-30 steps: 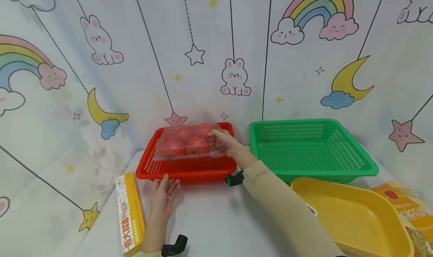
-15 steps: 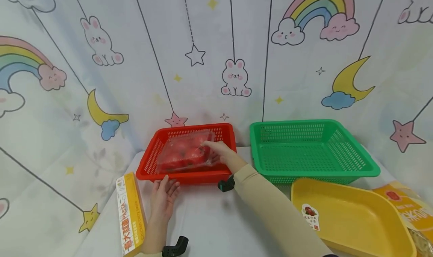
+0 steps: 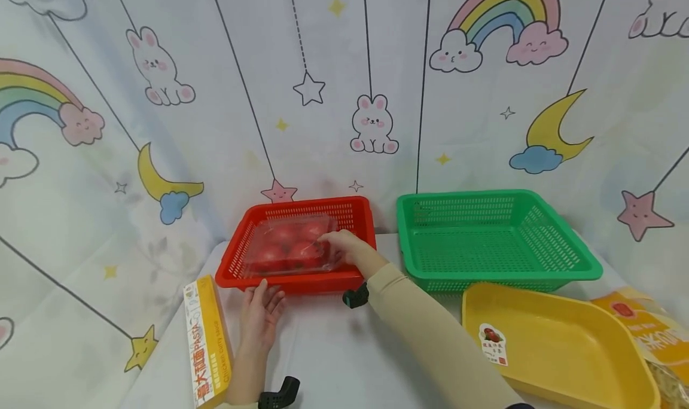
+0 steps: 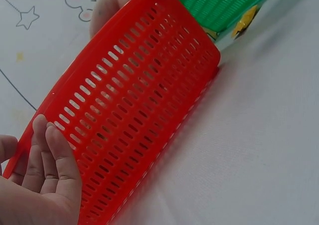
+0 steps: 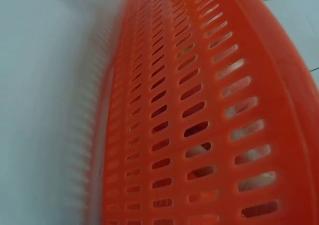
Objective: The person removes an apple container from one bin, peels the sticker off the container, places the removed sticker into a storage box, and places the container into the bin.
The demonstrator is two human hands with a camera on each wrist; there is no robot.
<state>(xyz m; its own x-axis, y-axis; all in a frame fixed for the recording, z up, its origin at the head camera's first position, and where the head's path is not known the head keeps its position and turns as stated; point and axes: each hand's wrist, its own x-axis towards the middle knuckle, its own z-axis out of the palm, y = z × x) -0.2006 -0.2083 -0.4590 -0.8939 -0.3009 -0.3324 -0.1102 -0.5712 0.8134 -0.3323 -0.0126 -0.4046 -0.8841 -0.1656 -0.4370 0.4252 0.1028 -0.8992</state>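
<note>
In the head view, a clear plastic pack of tomatoes lies inside the red basket. My right hand reaches over the basket's front right side and holds the pack's right end, thumb on top. The right wrist view shows mostly the slotted basket wall, with bits of skin visible through its slots. Below the front rim is my left hand, palm up. Its loosely extended fingers touch the basket's outer wall and rim in the left wrist view. The fingers under the pack are hidden.
A green basket stands to the right of the red one. In front of it sits a yellow tray beside an orange packet. A yellow and white pasta box lies at the left. A patterned cloth hangs behind.
My right hand has lowered the tomato pack from above the rim into the red basket, moving slightly left and toward me. The left hand stays at the front rim.
</note>
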